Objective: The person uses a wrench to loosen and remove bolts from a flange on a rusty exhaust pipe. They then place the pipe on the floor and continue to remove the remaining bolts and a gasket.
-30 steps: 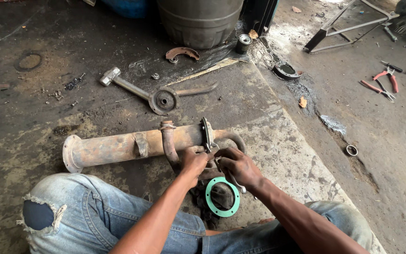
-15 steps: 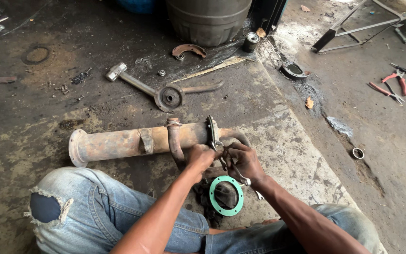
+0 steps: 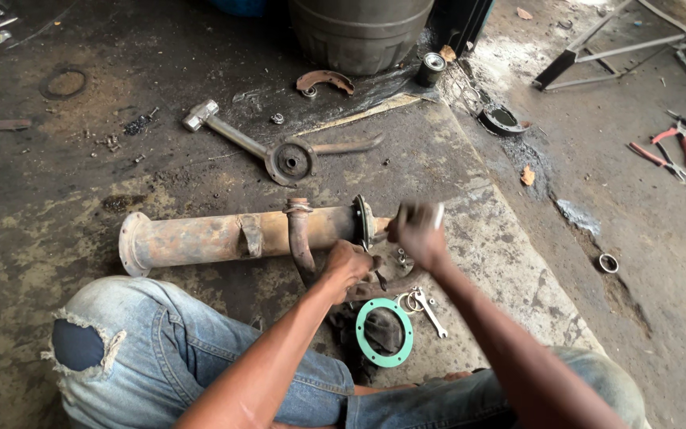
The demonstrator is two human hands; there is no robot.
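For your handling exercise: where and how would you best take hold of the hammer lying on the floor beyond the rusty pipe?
Probably grip the hammer at mid-handle, coming from above with fingers across the shaft. It lies flat and slanted, the head at its upper-left end; the lower end abuts a round hub part, so the middle is freest.

I see long rusty metal pipe with round end flanges (image 3: pixel 224 237) lying across oily concrete floor (image 3: pixel 502 254). My left hand (image 3: pixel 348 264) sits closed at pipe's right flange, beside curved branch tube. My right hand (image 3: pixel 418 230) is raised just past flange, blurred (contents not readable). Flat green ring gasket (image 3: pixel 384 332) lies near my knees, small silver spanner (image 3: pixel 430 311) just beside it. Red-handled pliers (image 3: pixel 668 151) well apart, far right. Hammer-like steel tool (image 3: pixel 228 131) beyond pipe.
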